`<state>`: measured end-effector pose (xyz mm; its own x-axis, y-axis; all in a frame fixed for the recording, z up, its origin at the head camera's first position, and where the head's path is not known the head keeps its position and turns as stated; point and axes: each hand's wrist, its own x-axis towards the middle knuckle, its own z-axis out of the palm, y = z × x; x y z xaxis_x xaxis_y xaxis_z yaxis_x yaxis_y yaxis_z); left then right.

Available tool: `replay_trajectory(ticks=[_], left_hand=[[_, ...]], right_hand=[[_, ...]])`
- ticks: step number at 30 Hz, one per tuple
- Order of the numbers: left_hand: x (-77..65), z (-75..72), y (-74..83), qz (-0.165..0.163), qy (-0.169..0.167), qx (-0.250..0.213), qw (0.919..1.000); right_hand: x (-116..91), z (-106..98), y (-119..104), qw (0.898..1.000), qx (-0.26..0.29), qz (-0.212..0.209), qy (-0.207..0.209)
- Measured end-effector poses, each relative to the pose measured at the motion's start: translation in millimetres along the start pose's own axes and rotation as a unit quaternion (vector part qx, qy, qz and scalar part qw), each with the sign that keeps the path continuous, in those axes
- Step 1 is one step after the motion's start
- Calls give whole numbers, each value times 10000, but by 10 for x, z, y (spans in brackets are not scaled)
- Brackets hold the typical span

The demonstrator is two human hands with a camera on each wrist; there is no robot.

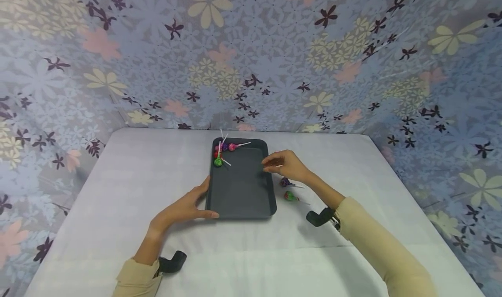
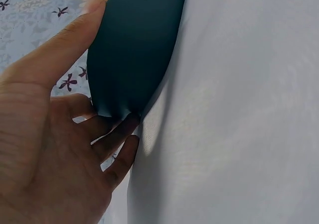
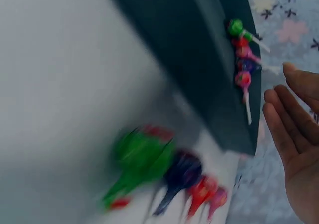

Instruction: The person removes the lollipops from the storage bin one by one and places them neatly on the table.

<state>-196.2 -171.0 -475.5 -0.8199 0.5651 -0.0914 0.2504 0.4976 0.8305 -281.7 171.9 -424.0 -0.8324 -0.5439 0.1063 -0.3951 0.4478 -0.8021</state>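
Observation:
A dark grey tray [image 1: 241, 188] lies on the white-covered table. My left hand [image 1: 184, 206] holds its near left corner, thumb at the near edge and fingers along the left side; the left wrist view shows the fingers bent against the tray wall [image 2: 134, 50]. My right hand [image 1: 288, 165] hovers over the tray's right rim, and the right wrist view shows its fingers [image 3: 286, 119] extended with nothing between them. Wrapped lollipops cluster in the tray's far left corner, among them a green lollipop [image 1: 218, 162], a pink lollipop [image 1: 232, 147] and a purple lollipop [image 3: 246, 64].
Right of the tray, a purple lollipop [image 1: 284, 182] and a green lollipop [image 1: 289, 196] lie on the table. The right wrist view also shows a red lollipop [image 3: 202, 189] and a pink lollipop [image 3: 218, 198] in that row. Floral fabric [image 1: 251, 61] stands behind the table.

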Motion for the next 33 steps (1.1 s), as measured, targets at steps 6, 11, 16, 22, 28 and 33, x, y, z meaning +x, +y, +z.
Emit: replay_trajectory(ticks=[6, 11, 16, 22, 28, 33], left_hand=[[5, -5, -13, -6, 21, 50, 10000], [20, 9, -7, -15, -7, 49, 10000], [10, 9, -16, -66, -53, 33, 10000], [-9, -24, -30, -22, -41, -40, 10000], [4, -24, -26, 66, -95, -118, 9999], [-4, -16, -22, 54, -78, -123, 9999]], right_hand=[[351, 117, -193, 9999, -124, 18, -102], [592, 224, -288, 9993, -136, -5, -349], [822, 390, -376, 9972, -299, -123, -674], [1071, 600, -423, 9934, -487, -345, -984], [1219, 749, -409, 9891, -884, -419, -1102], [1285, 846, -403, 9846, -1386, -135, -1060]])
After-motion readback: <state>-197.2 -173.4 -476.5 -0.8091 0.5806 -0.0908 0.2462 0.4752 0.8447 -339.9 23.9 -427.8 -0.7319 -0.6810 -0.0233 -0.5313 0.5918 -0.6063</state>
